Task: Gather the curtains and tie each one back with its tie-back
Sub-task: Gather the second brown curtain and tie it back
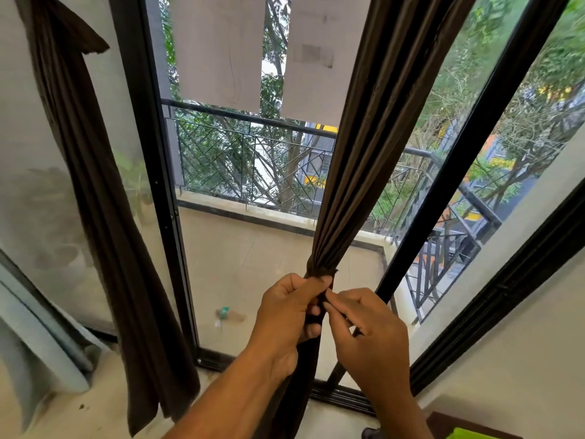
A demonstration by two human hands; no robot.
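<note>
A dark brown curtain (pixel 373 128) hangs down the middle of the glass door, bunched into a narrow bundle at about waist height. A brown tie-back band (pixel 319 271) wraps the bundle just above my hands. My left hand (pixel 286 315) grips the gathered cloth below the band, fingers curled round it. My right hand (pixel 367 324) pinches the end of the tie-back against the bundle, touching the left hand's fingertips. A second brown curtain (pixel 104 198) hangs loose at the left, with a brown strip (pixel 84 33) dangling near its top.
Black door frames (pixel 152 172) stand left and right of the glass. Beyond it lie a balcony floor (pixel 253 274) and a metal railing (pixel 247 160). A pale grey fabric thing (pixel 34 346) sits at lower left. A dark wooden edge with something green (pixel 471 434) shows at bottom right.
</note>
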